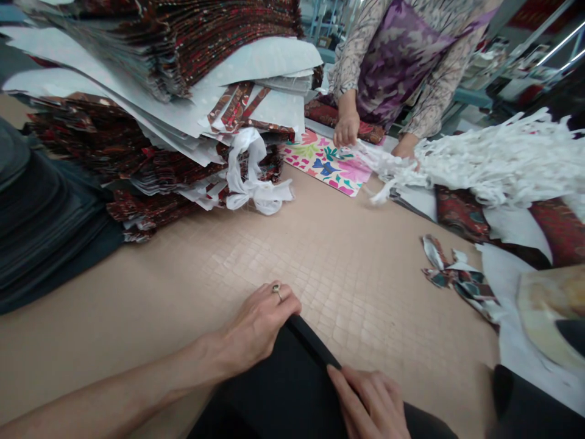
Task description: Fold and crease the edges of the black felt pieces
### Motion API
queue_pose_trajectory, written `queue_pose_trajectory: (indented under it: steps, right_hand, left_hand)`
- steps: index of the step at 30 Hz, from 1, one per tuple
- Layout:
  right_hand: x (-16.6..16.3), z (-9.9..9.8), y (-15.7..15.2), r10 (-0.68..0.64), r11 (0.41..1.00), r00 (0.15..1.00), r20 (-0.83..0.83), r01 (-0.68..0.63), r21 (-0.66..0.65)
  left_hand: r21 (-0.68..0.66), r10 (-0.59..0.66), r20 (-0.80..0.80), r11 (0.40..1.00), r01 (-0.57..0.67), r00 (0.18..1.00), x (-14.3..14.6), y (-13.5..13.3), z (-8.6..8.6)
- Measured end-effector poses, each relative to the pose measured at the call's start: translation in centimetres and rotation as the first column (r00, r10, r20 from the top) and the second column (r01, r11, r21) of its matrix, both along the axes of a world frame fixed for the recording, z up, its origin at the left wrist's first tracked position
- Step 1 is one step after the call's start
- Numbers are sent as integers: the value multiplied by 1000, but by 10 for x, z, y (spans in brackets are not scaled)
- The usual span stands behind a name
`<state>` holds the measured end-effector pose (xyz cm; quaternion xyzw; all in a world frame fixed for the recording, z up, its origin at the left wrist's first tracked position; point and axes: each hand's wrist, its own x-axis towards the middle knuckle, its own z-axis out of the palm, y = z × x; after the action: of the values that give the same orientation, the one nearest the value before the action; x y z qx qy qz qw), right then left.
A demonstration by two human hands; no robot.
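A piece of black fabric (278, 396) lies at the bottom middle of the head view, with a folded strip along its far edge. My left hand (260, 320), wearing a ring, has its fingers closed on the far corner of this fabric. Lower and to the right, my right hand (372, 399) pinches the same folded edge between thumb and fingers. The fabric's near part runs out of the frame at the bottom.
Tall stacks of patterned and white cloth (247, 58) stand at the back left, beside a dark fabric pile (46, 213). Across the table (219, 244), a co-worker's hands (347, 127) handle white strips (498, 158). Patterned scraps (457, 274) lie at the right.
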<state>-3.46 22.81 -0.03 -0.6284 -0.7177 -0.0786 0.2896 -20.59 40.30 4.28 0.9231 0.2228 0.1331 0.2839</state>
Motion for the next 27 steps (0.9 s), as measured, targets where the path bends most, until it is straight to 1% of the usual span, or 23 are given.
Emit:
queue_pose_trajectory:
  steps: [2,4,8,12,16,18,22,27]
  right_hand:
    - [0,0,-1,8,1000,1000,7,-7,-5]
    - [1,0,-1,19,1000,1000,18,-19,-12]
    - [4,2,-5,43,998,997,67,-40,-40]
    - [12,7,-8,74,996,992,106,-68,-52]
    - [21,12,-9,170,985,954,246,-160,-60]
    - [23,13,-8,182,983,940,287,-172,-59]
    - [23,14,-10,175,984,937,304,-158,-79]
    - [22,16,-13,168,985,947,274,-150,-84]
  left_hand:
    - [95,-118,-44,988,121,992,1,-1,0]
    - [174,-192,-123,962,212,974,1,-2,2]
    - [245,-249,-274,916,318,929,-3,-7,11]
    - [278,-239,-360,895,349,902,-6,-17,20]
    - [297,-220,-431,881,368,875,-5,-25,23]
    - [308,-203,-450,879,365,869,-4,-27,23]
    - [337,-192,-429,873,353,883,-4,-27,22]
    - [336,-178,-444,875,348,878,-1,-28,20]
